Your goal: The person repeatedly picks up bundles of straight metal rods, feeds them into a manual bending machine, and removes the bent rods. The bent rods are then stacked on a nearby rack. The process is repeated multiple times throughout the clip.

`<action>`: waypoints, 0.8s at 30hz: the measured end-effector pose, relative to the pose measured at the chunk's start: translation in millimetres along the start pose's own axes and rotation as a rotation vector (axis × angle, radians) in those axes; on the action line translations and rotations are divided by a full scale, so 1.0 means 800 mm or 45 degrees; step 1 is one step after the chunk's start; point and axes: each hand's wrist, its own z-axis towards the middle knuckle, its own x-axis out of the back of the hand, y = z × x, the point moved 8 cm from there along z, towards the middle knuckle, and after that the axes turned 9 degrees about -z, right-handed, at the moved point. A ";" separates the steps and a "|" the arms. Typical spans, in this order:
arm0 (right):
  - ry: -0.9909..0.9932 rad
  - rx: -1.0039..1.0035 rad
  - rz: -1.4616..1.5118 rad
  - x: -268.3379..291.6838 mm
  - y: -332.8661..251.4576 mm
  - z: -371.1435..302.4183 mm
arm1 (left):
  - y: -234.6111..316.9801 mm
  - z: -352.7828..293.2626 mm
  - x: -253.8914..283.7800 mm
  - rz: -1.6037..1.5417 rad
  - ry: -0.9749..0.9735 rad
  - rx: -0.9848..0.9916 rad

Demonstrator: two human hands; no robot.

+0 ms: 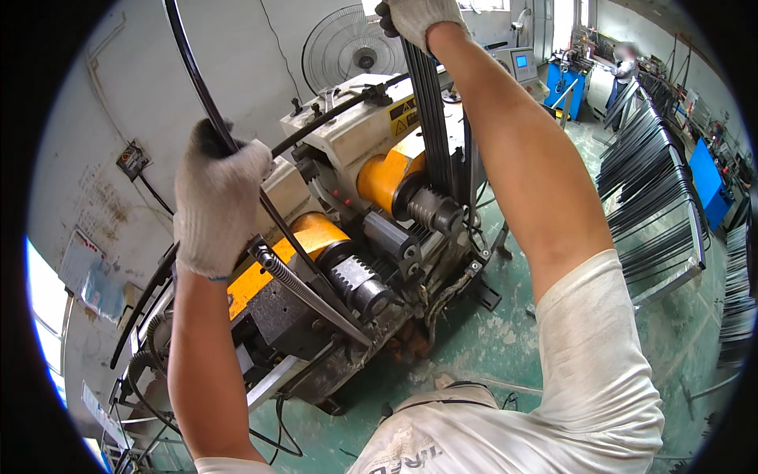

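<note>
Gripping beside machine point(339, 133): left hand point(217, 201), fingers round black rod point(194, 73); right hand point(430, 20) round rod bundle point(430, 118); likely stiff, slick; hold mid-length.

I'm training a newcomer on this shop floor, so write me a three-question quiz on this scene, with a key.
1. True or false: the off-white gloved left hand is empty.
2. How many ridged grey metal cylinders jut from the orange rounded housings?
3. Which side of the picture shows the grey metal rack loaded with thin black strips: A left, B right, C bottom?

Key:
1. False; it grips a long glossy black rod.
2. Two.
3. B.
</note>
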 end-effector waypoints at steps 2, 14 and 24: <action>-0.017 -0.002 0.013 -0.005 0.007 0.000 | -0.011 0.021 0.002 -0.028 -0.007 0.049; -0.184 0.102 0.092 -0.009 0.013 0.014 | -0.064 0.077 0.016 -0.639 0.048 -0.162; -0.076 0.025 -0.002 -0.005 0.000 -0.003 | -0.091 0.084 0.025 -0.626 0.062 -0.121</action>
